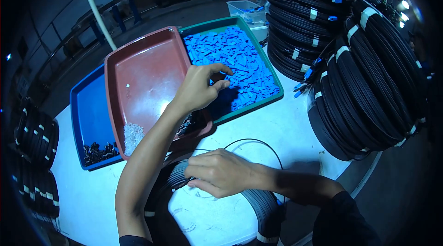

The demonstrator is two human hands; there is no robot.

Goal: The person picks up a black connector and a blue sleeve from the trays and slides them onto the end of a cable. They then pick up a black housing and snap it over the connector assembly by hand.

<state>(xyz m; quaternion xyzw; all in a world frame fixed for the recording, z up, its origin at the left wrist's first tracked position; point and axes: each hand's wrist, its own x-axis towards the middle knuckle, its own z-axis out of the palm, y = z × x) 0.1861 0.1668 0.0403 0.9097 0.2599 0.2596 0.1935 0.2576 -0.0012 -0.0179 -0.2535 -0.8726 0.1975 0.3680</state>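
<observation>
My left hand [203, 84] reaches over the green tray [213, 119] of small blue plastic pieces [249, 68]. Its thumb and index finger are curved with a gap between them, and I see nothing held there. Lower down, my right hand [219, 172] is closed, fingers curled over the near coil of black cable [260, 209]. It appears to pinch a thin cable end, whose pale tip [174, 190] pokes out to the left of the fingers. A loose loop of the cable [258, 141] arcs above the right wrist. The fingers partly hide the grip.
A reddish-brown tray [150, 64] holds clear small pieces [133, 137] and black parts [187, 124], overlapping a blue tray [92, 107] with black parts. Taped cable coils are stacked at right [300, 29], [369, 89] and left [37, 135]. A clear bin [244, 8] stands behind.
</observation>
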